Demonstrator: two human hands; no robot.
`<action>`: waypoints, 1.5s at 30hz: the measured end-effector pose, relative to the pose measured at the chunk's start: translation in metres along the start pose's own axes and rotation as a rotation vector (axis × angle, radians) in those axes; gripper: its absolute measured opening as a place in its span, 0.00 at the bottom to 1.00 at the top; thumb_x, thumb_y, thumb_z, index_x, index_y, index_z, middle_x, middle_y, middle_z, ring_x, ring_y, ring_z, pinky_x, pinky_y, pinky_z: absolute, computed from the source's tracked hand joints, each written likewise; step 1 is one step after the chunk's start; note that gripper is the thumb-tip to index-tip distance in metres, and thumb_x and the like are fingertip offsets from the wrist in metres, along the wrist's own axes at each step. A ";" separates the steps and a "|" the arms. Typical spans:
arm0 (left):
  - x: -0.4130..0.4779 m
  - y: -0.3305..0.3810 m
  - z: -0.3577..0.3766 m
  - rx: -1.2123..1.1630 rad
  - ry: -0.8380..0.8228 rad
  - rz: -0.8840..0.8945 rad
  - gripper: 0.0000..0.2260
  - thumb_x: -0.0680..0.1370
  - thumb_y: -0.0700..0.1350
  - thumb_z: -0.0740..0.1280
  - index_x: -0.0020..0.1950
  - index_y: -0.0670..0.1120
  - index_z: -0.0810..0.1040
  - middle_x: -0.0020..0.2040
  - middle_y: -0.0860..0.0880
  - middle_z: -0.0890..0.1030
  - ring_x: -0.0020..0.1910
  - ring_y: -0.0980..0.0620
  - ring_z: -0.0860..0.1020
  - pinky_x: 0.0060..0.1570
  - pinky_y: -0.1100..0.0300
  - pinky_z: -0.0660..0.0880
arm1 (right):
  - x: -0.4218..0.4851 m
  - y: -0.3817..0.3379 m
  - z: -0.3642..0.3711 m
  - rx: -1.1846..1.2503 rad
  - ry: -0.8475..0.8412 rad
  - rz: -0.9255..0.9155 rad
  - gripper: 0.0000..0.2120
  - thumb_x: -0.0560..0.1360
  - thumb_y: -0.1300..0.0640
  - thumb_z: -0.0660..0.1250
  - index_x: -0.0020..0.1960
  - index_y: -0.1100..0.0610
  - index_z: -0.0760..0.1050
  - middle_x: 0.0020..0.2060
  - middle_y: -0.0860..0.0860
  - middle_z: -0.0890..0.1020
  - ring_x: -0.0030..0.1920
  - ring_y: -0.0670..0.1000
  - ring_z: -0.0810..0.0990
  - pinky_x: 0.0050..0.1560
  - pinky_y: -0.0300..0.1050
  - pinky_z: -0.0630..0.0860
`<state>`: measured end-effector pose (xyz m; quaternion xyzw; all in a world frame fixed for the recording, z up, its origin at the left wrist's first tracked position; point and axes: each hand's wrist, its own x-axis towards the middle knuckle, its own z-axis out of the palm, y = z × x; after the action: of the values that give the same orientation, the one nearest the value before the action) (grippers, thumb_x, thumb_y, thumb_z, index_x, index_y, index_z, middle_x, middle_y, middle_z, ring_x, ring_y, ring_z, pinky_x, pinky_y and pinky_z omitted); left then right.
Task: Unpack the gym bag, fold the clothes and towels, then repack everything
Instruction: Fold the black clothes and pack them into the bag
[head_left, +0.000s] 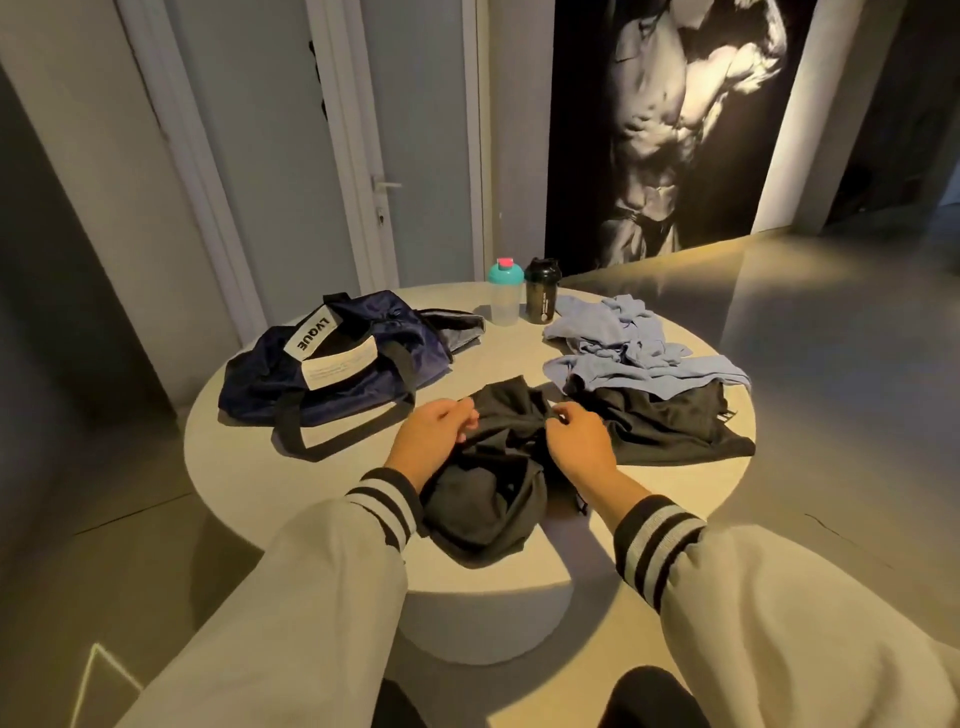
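Note:
A crumpled black garment (493, 483) lies at the near edge of the round table (249, 467). My left hand (431, 441) pinches its fabric on the left side, and my right hand (576, 441) pinches a bunched fold on the right. The navy gym bag (332, 364) slumps at the left, its black straps spread over the tabletop. A second black garment (670, 426) lies flat at the right. Behind it sits a rumpled pale blue towel (623, 343).
Two shaker bottles stand at the table's far edge: a clear one with a teal lid (505, 293) and a black one (542, 292). White doors are behind the table at the left. A large dark wall poster fills the back right.

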<state>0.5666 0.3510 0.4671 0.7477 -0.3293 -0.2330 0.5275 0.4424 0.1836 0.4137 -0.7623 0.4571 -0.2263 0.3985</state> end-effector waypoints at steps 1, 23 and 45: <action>0.003 -0.006 0.004 0.095 0.013 0.013 0.12 0.83 0.51 0.65 0.62 0.47 0.80 0.61 0.45 0.81 0.61 0.44 0.78 0.65 0.50 0.73 | 0.006 0.006 0.004 -0.015 -0.051 0.032 0.28 0.69 0.37 0.55 0.66 0.46 0.73 0.60 0.56 0.78 0.54 0.62 0.79 0.57 0.63 0.78; 0.008 -0.032 -0.008 -0.274 0.195 -0.064 0.17 0.79 0.56 0.65 0.66 0.53 0.76 0.61 0.46 0.81 0.60 0.46 0.79 0.64 0.43 0.75 | -0.036 -0.075 0.014 0.492 -0.157 -0.431 0.14 0.81 0.52 0.64 0.66 0.45 0.74 0.66 0.49 0.73 0.64 0.45 0.72 0.65 0.38 0.69; -0.003 -0.067 -0.017 0.455 -0.188 -0.089 0.38 0.66 0.59 0.75 0.74 0.61 0.64 0.76 0.51 0.63 0.74 0.40 0.65 0.73 0.37 0.63 | -0.024 -0.042 0.019 0.421 0.117 -0.162 0.13 0.82 0.59 0.55 0.42 0.57 0.73 0.37 0.53 0.79 0.41 0.53 0.76 0.46 0.48 0.72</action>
<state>0.5927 0.3790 0.4092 0.8361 -0.3876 -0.2445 0.3015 0.4659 0.2229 0.4371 -0.6820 0.3594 -0.3918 0.5022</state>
